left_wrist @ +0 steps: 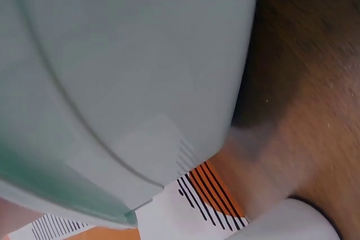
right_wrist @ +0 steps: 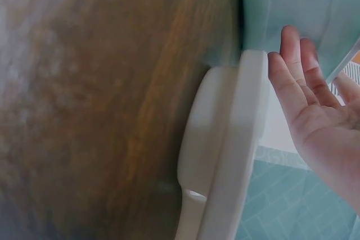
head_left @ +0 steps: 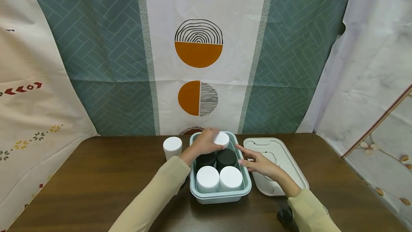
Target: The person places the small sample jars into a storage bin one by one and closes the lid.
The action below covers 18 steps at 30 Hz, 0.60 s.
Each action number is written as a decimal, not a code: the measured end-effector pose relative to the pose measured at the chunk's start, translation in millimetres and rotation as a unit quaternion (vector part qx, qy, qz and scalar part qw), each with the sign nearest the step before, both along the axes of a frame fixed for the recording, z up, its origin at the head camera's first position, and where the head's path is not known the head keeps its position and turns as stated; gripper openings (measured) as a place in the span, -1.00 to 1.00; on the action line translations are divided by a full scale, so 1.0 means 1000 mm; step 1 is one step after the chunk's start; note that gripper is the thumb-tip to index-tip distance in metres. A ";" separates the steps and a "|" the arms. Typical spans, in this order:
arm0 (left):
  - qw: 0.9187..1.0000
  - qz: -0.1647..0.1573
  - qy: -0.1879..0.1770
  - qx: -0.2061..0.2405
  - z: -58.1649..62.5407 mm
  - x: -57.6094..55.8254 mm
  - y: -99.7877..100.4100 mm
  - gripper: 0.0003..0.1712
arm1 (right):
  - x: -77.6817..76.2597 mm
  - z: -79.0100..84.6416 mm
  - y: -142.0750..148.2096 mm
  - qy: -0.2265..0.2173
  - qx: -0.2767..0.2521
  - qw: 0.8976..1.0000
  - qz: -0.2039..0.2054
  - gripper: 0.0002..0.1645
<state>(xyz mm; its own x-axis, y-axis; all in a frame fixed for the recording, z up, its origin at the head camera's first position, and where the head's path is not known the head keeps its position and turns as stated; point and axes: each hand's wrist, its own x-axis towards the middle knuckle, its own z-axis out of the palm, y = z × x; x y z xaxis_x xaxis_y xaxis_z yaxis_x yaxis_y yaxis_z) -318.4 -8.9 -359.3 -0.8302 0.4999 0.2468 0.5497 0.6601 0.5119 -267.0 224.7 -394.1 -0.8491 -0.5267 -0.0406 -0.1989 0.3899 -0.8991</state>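
Note:
In the head view a pale blue plastic bin (head_left: 212,198) holds several round jars. Two white-lidded jars (head_left: 231,178) sit at its near end, with two black-lidded jars (head_left: 226,158) behind them. At the far end my left hand (head_left: 206,142) reaches over the left rim and grips another white-lidded jar (head_left: 222,139) between thumb and fingers. My right hand (head_left: 260,163) is at the bin's right side, fingers extended with their tips at the rim. In the right wrist view those fingers (right_wrist: 288,80) are spread loosely beside the bin wall (right_wrist: 281,4), holding nothing.
One more white-lidded jar (head_left: 172,146) stands on the brown table (head_left: 96,174) left of the bin. A white lid (head_left: 297,174) lies flat to the right, partly under my right forearm. A small black object (head_left: 284,216) is near my right sleeve. Patterned curtains (head_left: 199,63) hang behind.

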 end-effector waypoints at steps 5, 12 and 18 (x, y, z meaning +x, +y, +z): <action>0.999 0.029 -0.008 -0.010 0.000 0.002 0.004 -0.31 | 0.000 0.000 0.000 -0.003 -0.006 1.000 0.000 -0.24; 1.000 0.021 -0.003 -0.020 0.000 0.001 0.006 -0.40 | 0.000 0.000 0.000 -0.003 -0.004 1.000 -0.002 -0.23; 0.999 0.001 -0.039 -0.012 0.002 0.001 0.005 -0.49 | 0.000 -0.001 0.000 0.002 -0.005 1.000 0.001 -0.24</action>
<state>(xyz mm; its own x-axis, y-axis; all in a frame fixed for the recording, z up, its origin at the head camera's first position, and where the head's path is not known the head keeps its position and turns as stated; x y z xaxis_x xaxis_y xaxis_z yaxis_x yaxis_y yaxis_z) -317.1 -3.8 -357.4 -0.8468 0.5042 0.1695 0.5085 0.6738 0.5361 -267.0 224.8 -395.1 -0.8487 -0.5279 -0.0324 -0.2027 0.3813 -0.9019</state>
